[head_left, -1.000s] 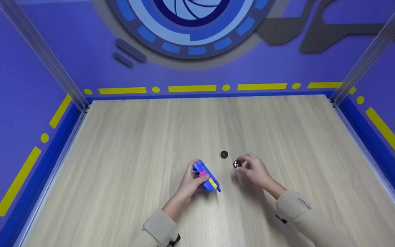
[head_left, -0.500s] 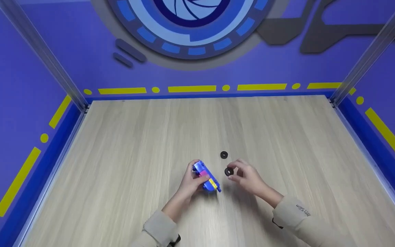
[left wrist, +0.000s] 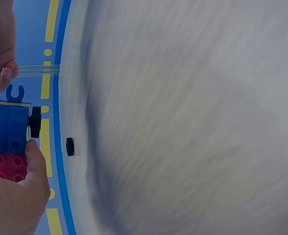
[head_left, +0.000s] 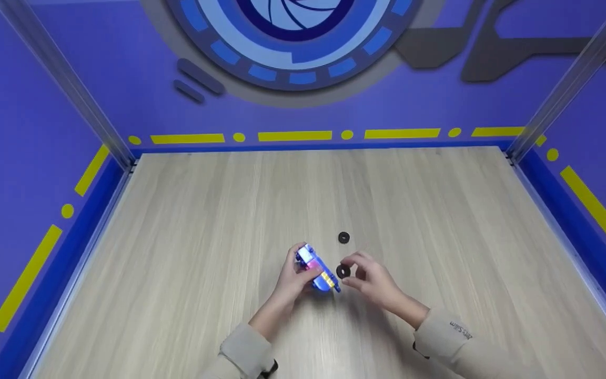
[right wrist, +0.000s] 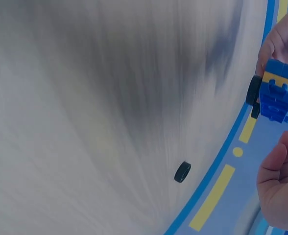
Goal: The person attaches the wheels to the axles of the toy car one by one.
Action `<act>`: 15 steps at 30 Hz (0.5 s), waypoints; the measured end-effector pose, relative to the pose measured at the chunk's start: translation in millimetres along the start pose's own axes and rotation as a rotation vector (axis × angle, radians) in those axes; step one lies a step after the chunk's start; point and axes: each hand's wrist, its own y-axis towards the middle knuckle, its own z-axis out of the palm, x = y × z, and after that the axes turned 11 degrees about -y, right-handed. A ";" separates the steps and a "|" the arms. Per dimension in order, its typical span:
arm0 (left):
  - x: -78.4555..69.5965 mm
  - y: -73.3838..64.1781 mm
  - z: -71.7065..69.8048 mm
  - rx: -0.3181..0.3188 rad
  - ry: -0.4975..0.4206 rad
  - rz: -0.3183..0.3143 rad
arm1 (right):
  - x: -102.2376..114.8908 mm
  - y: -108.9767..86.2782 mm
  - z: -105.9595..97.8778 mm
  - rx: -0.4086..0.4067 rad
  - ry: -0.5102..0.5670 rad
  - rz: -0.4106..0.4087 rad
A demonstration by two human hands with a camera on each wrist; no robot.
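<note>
My left hand [head_left: 290, 281] holds a small toy car built of bricks [head_left: 306, 255], blue with pink and yellow parts, its thumb across the top. In the left wrist view a black wheel [left wrist: 35, 122] sits on one side of the car, and a blue hook-like piece [left wrist: 15, 93] juts from its end. Thumb and fingertips of my right hand [head_left: 379, 281] pinch a loose black toy wheel [head_left: 339, 272], held close beside the car's near end. Whether wheel and car touch I cannot tell. Another black wheel [head_left: 340, 238] lies on the table beyond the hands.
Both hands are above a light wood-grain table [head_left: 219, 221]. Blue panels [head_left: 303, 118] with yellow dashes stand along its back and sides, and metal posts [head_left: 71, 84] rise at the far corners.
My right hand has carried its wheel left and nearer, up to the car, turning it on the way. The left hand tilts the car slightly; the wheel on the table stays put.
</note>
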 end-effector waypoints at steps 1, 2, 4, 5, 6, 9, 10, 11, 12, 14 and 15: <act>0.1 0.0 0.0 0.004 0.002 0.001 | 0.7 -0.5 0.9 -0.005 -0.006 -0.010; 0.1 -0.3 0.0 0.010 0.005 0.007 | 1.4 -1.0 1.7 -0.011 -0.011 -0.020; -0.4 -0.7 -0.1 0.015 0.008 0.010 | 2.5 -1.7 3.0 -0.018 -0.019 -0.041; -0.7 -0.9 -0.1 0.017 0.013 0.011 | 3.0 -2.0 3.6 -0.022 -0.026 -0.052; -0.9 -1.1 -0.1 0.020 0.014 0.014 | 3.1 -2.4 4.2 -0.025 -0.030 -0.064; -1.4 -1.4 -0.1 0.020 0.019 0.019 | 4.4 -3.4 5.1 -0.028 -0.039 -0.083; -1.3 -1.4 -0.2 0.022 0.022 0.021 | 4.9 -3.8 5.3 -0.026 -0.042 -0.088; -1.3 -1.3 -0.3 0.024 0.022 0.022 | 5.3 -4.1 5.6 -0.024 -0.046 -0.091; -1.3 -1.2 -0.3 0.025 0.022 0.023 | 5.6 -4.4 5.8 -0.022 -0.048 -0.094; -0.7 -0.8 -0.4 0.027 0.025 0.024 | 6.8 -4.9 6.1 -0.012 -0.053 -0.092; -0.7 -0.4 -0.4 0.026 0.025 0.020 | 7.2 -5.1 6.5 -0.009 -0.058 -0.094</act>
